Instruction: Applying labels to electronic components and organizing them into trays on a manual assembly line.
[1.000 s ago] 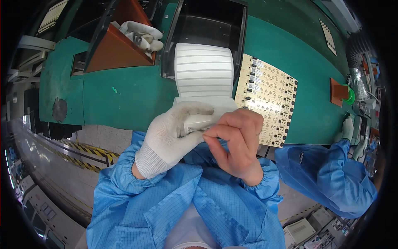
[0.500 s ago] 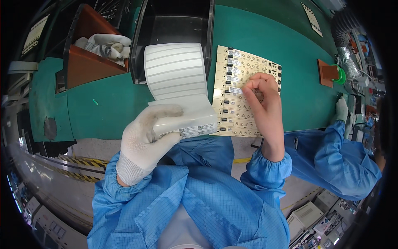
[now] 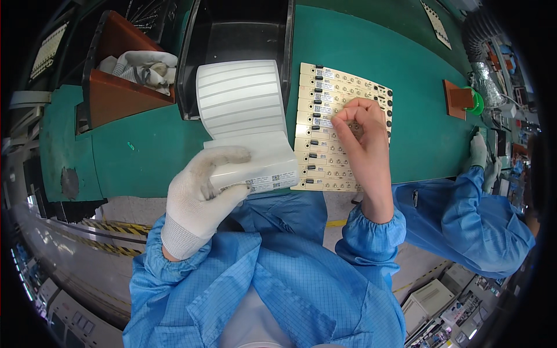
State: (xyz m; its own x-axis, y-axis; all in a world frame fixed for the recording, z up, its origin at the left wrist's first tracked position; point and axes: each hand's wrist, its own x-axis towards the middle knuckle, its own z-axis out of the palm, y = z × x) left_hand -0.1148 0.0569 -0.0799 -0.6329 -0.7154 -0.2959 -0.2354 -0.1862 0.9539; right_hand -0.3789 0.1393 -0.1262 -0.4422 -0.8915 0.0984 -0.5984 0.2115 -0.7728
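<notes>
Left hand (image 3: 200,190) grasps the strip (image 3: 261,159), likely light and limp; right hand (image 3: 374,144) pinches a label (image 3: 324,123), best edge-held.

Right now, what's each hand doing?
Left hand: closed, holding the label strip.
Right hand: pinched closed at a white label; whether it grips it cannot be told.

Label strip (image 3: 239,95): white, banded crosswise, curving down toward left grip (image 3: 200,194); near end bent over, small printed labels along its edge, held between thumb and fingers. Boards (image 3: 325,148): narrow, cream, flat, side by side under right grip (image 3: 365,136). Single label (image 3: 323,123): white, oblong, right end at pinched right grip, over a middle board.
</notes>
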